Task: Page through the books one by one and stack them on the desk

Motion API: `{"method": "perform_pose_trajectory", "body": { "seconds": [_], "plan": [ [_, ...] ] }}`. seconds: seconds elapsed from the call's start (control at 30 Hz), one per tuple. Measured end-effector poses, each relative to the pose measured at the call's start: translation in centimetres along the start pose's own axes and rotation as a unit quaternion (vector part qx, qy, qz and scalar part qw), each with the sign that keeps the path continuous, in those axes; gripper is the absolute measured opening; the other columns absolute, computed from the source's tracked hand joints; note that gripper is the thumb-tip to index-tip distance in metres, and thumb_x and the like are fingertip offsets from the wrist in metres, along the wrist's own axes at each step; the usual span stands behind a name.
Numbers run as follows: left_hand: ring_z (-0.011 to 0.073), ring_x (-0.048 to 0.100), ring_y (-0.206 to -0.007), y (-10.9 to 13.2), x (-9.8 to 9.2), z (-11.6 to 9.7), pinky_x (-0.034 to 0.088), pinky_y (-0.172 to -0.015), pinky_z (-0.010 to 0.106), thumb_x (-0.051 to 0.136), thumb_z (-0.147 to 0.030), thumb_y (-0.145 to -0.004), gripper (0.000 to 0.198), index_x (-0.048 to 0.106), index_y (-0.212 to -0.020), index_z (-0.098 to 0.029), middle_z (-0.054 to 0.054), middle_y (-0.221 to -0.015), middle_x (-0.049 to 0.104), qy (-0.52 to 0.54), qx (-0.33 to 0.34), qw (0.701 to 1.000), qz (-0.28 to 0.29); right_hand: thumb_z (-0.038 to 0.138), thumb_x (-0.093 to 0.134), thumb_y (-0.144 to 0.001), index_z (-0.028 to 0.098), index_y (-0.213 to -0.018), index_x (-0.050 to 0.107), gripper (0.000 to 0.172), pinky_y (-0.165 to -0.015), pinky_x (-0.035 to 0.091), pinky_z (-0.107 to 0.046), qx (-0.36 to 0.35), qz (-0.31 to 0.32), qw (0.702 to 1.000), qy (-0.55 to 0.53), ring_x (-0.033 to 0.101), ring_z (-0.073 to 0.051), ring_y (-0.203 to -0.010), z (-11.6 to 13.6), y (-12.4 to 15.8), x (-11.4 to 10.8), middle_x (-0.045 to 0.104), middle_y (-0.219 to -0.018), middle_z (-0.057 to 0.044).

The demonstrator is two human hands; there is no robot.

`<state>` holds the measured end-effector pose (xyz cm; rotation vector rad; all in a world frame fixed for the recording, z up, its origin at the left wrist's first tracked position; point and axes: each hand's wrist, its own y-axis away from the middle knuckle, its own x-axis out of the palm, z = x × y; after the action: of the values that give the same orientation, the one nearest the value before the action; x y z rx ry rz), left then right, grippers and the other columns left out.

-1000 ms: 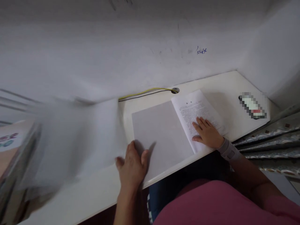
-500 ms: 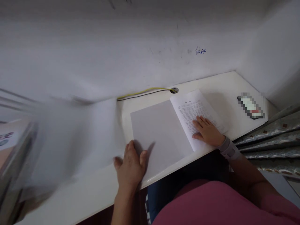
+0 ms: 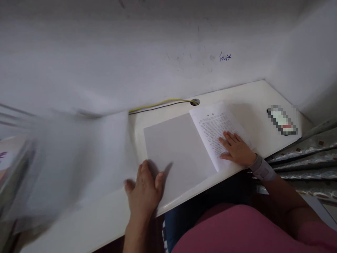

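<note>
An open book lies on the white desk, with a blank grey left-hand page and a printed right-hand page. My left hand rests at the lower left edge of the blank page, fingers stretched out and thumb apart, gripping nothing. Flat on the lower right part of the printed text lies my right hand, fingers spread. A grey band circles my right wrist. The text beneath the right palm is hidden.
A blurred white sheet-like thing fills the left, beside a blurred book. Yellow and black cables run into a desk hole. A pixelated phone-like object lies right, near a patterned curtain. A wall stands behind.
My right hand has slid slightly right and toward me over the printed page. My left hand stays by the blank page's edge. The view has shifted a little.
</note>
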<state>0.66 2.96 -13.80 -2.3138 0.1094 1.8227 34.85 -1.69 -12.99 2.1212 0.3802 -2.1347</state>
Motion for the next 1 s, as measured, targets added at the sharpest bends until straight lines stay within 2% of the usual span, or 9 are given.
{"method": "perform_pose_trajectory", "body": {
  "seconds": [0.27,0.53,0.8,0.9,1.0],
  "plan": [
    [0.0331,0.035,-0.135,0.1,0.3,0.3,0.015,-0.109,0.061,0.018,-0.044,-0.096,0.064,0.018,-0.146,-0.005,0.026,-0.145,0.036,0.008,0.011,1.000,-0.010,0.060,0.041,-0.088,0.010,-0.141,0.039,0.073,-0.110,0.025,-0.053,0.008,0.004,1.000,0.014,0.031,-0.033,-0.137,-0.1,0.2,-0.1,0.033,-0.148,-0.023],
    [0.0326,0.035,-0.135,0.0,-0.2,-0.1,0.014,-0.110,0.060,0.018,-0.044,-0.096,0.064,0.021,-0.146,-0.004,0.025,-0.145,0.036,0.018,-0.016,0.999,0.024,0.060,0.037,-0.090,0.007,-0.142,0.037,0.073,-0.110,0.025,-0.053,0.010,0.007,1.000,0.006,0.031,-0.033,-0.137,-0.7,-0.1,0.1,0.032,-0.148,-0.023],
    [0.0308,0.035,-0.135,0.0,-0.1,-0.2,0.013,-0.111,0.058,0.018,-0.040,-0.096,0.060,0.026,-0.144,-0.004,0.023,-0.145,0.038,0.025,-0.029,0.999,0.021,0.058,0.034,-0.092,0.005,-0.140,0.039,0.072,-0.109,0.025,-0.055,0.012,0.008,1.000,0.013,0.033,-0.034,-0.136,-1.5,-0.2,0.0,0.035,-0.147,-0.023],
    [0.0297,0.033,-0.137,-0.1,-0.1,-0.2,0.013,-0.111,0.057,0.019,-0.038,-0.096,0.059,0.025,-0.144,-0.005,0.023,-0.146,0.037,0.020,-0.031,0.999,0.025,0.059,0.034,-0.091,0.003,-0.139,0.040,0.074,-0.109,0.026,-0.053,0.018,0.006,1.000,0.009,0.034,-0.034,-0.136,-1.0,-0.6,-0.3,0.036,-0.146,-0.024],
    [0.0291,0.031,-0.138,0.0,-0.2,-0.3,0.011,-0.111,0.058,0.021,-0.038,-0.097,0.058,0.023,-0.145,-0.006,0.023,-0.147,0.035,0.019,-0.025,0.999,0.032,0.061,0.033,-0.091,0.004,-0.140,0.038,0.076,-0.111,0.026,-0.048,-0.010,-0.007,1.000,-0.007,0.030,-0.031,-0.138,0.3,-1.5,-0.6,0.033,-0.148,-0.023]
  ]
}}
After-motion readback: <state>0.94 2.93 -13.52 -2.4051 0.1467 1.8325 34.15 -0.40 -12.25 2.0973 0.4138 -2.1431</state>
